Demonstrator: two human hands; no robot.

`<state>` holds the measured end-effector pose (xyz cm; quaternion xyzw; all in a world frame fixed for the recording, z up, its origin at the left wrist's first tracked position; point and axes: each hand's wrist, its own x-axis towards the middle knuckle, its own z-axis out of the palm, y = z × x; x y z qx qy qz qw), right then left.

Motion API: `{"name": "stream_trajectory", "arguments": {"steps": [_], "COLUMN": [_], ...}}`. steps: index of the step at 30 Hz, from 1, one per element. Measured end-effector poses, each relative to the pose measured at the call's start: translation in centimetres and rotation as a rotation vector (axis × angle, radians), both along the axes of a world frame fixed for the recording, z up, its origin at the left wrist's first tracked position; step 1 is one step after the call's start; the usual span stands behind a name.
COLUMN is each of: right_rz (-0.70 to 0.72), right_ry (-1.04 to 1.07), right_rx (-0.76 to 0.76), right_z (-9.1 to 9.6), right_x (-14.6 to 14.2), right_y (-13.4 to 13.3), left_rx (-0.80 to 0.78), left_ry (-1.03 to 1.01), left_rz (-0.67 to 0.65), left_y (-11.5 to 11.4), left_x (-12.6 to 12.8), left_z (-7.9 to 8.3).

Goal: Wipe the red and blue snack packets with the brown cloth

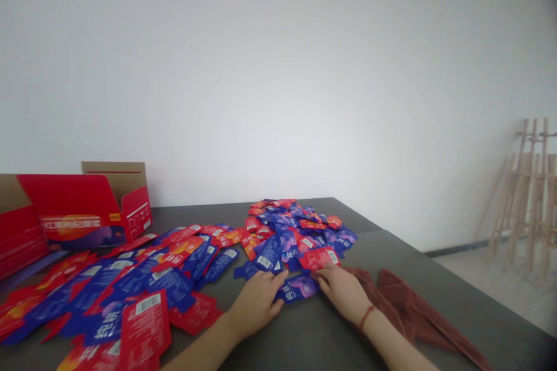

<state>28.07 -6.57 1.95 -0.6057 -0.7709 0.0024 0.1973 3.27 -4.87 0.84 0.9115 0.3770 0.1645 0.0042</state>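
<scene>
My left hand (pixel 256 301) and my right hand (pixel 342 290) rest on the grey table (pixel 418 284), each touching one end of a small flat blue and purple carton blank (pixel 296 288) lying between them. The fingers of both hands are loosely curled on its edges. Just beyond lies a heap of the same red and blue flat blanks (pixel 296 232). A red cord circles my right wrist.
More red and blue blanks (pixel 122 290) spread over the left of the table. An open red cardboard box (pixel 82 214) stands at the back left. A brown cloth (pixel 404 307) lies at my right forearm. Wooden easels (pixel 528 191) lean by the white wall at right.
</scene>
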Motion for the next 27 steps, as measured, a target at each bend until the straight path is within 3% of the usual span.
{"name": "stream_trajectory", "arguments": {"steps": [4, 9, 11, 13, 17, 20, 27], "right_rz": [-0.063, 0.002, 0.088, 0.158, 0.123, 0.120, 0.405], "right_ry": [0.130, 0.254, 0.238, 0.154, -0.072, -0.158, -0.215], "right_rx": [0.161, 0.324, 0.272, 0.162, 0.010, -0.004, 0.035], "right_z": [0.3, 0.7, 0.6, 0.5, 0.5, 0.8, 0.3], "right_x": [1.7, 1.8, 0.7, -0.7, -3.3, -4.5, -6.2], "right_y": [0.9, 0.9, 0.2, -0.5, -1.5, -1.5, -2.1], "left_rx": [0.021, -0.265, -0.292, -0.216, -0.099, -0.102, -0.079], "left_ry": [-0.029, -0.317, -0.302, -0.246, -0.130, -0.066, -0.035], "left_rz": [0.005, 0.147, 0.179, 0.196, 0.233, 0.272, 0.288], "left_y": [-0.4, -0.6, -0.5, -0.4, -0.2, -0.2, -0.1], "left_x": [0.4, 1.2, 1.3, 1.3, 1.2, 1.4, 1.3], "left_z": [0.2, -0.2, -0.5, -0.8, -1.2, -1.2, -1.2]}}
